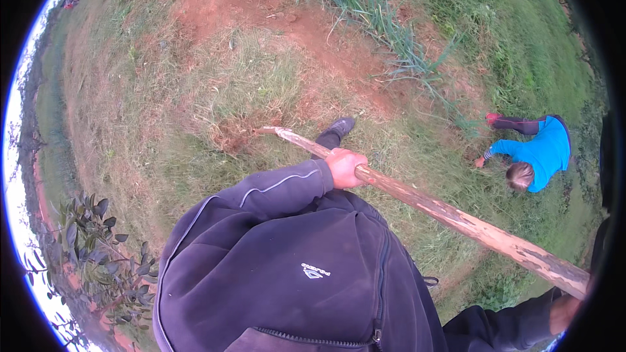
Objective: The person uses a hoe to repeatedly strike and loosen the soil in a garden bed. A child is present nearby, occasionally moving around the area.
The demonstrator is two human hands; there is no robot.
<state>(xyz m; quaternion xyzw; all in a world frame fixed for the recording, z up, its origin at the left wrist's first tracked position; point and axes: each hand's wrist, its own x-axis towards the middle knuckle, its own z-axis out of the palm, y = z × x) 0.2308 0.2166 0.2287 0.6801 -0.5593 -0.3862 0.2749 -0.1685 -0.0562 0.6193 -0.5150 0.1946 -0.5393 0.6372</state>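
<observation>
One patchy-barked pole [450, 210], clenched in left hand [345, 168].
Cannot tell grip of right hand [566, 311]; tangled grass [248, 72] around, person [542, 150] right.

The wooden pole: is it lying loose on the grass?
No, the person's left hand is wrapped around the wooden pole.

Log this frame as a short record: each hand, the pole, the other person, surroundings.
left hand: bare, fingers wrapped around a long, mottled brown wooden pole
right hand: at the pole's thicker end, mostly cut off; grip unclear
pole: slanting, narrower end leftward
other person: bent over at right, bright blue top
surroundings: long-leaved green plants, bare reddish soil
</observation>
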